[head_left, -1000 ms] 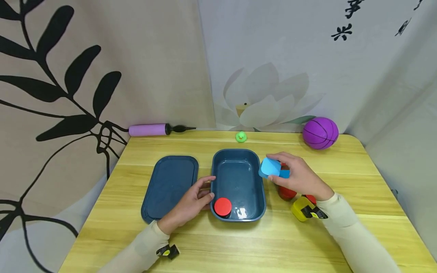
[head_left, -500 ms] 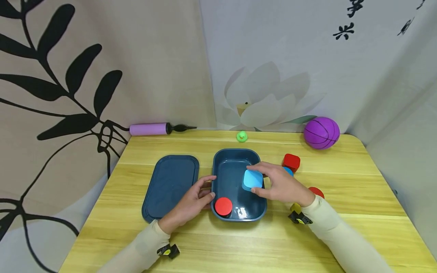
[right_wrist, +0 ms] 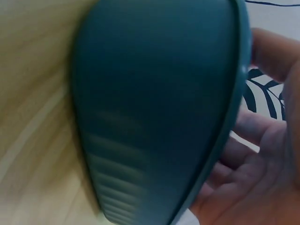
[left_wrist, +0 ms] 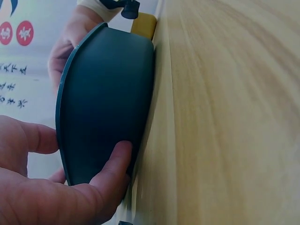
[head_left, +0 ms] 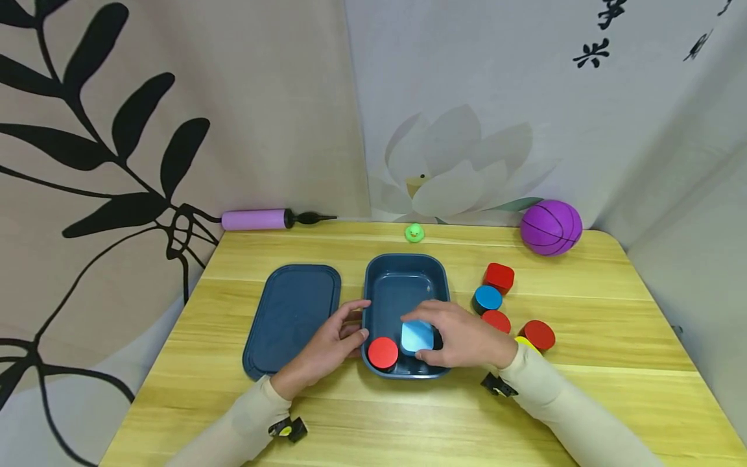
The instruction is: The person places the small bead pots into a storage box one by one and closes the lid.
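A dark blue plastic box [head_left: 406, 259] stands on the wooden table, with a round red block [head_left: 382, 353] in its near left corner. My right hand [head_left: 467, 334] reaches into the box and pinches a light blue square block [head_left: 417, 336] between thumb and fingers, beside the red one. In the right wrist view the box wall [right_wrist: 159, 93] hides that block. My left hand [head_left: 327, 347] rests against the box's left side, one fingertip at the rim and another on the outer wall, as the left wrist view shows.
A matching lid [head_left: 292, 318] lies left of the box. On the right are a red square block [head_left: 498, 277], a blue round block [head_left: 487, 298], red round blocks [head_left: 538, 335] and a partly hidden yellow block [head_left: 527, 344]. Behind are a green duck [head_left: 414, 233], purple ball [head_left: 551, 227] and purple pump [head_left: 253, 219].
My right hand has carried the light blue block leftward from over the box's right rim, then down and nearer inside the box. The left hand has stayed in place.
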Motion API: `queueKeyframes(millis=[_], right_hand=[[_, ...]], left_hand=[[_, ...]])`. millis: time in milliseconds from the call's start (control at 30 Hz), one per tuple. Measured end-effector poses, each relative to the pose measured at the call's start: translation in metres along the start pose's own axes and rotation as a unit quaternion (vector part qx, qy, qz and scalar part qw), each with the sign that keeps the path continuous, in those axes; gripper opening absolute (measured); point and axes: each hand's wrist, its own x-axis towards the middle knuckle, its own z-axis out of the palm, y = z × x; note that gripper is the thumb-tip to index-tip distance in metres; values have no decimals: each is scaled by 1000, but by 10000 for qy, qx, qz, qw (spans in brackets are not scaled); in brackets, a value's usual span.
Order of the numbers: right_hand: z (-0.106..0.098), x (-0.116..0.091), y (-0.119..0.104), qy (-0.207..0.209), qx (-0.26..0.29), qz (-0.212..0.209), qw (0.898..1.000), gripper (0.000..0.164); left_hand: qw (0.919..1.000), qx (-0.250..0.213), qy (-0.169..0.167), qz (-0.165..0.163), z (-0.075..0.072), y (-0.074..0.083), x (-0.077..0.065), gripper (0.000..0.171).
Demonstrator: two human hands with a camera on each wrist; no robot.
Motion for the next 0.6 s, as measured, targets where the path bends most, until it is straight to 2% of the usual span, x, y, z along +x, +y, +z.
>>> queueKeyframes(millis=[267, 600], right_hand=[[6, 3, -2, -439, -297, -43, 9986, 53], [10, 4, -3, -678, -502, 12, 9964, 54]], left_hand=[[10000, -24, -45, -8, -1, 2, 0, 57], [10000, -16, -66, 26, -1, 1, 0, 58]])
